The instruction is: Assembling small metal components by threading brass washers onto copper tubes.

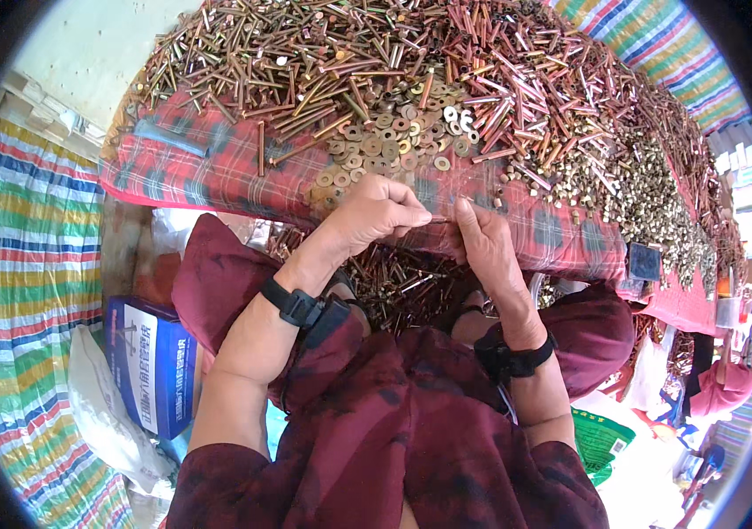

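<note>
A thin bolt (443,220) is pinched between both hands at the near edge of the desk (217,167), level with the red plaid cloth that covers it. The left hand (376,212) curls its fingers (411,214) narrowly around one end, and the right hand (482,242) closes its fingertips on the other, seemingly so that a small part can be run onto the shank; whether one sits there is too small to tell. Just beyond the hands lies a loose cluster of washers (385,145), within easy reach, and behind it a great heap of long bolts (376,62), with small nuts (632,194) spread to the right. More bolts (402,282) rest in the lap below the hands. A blue carton (155,361) stands at the left, well apart.
</note>
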`<act>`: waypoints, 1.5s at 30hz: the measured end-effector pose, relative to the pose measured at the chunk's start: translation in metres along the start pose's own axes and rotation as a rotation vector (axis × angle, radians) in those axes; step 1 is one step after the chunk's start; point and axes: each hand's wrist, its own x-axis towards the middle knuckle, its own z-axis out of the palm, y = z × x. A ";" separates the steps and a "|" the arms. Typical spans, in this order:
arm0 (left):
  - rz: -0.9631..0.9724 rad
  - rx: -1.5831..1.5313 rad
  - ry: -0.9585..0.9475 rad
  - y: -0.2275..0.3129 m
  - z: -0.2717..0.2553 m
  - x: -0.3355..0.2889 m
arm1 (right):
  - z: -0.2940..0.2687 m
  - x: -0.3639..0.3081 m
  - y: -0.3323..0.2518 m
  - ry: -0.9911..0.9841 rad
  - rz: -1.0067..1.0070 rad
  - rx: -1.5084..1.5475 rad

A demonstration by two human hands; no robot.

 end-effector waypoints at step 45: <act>-0.056 0.243 -0.094 0.003 -0.006 -0.005 | 0.009 -0.005 -0.002 0.072 -0.169 -0.083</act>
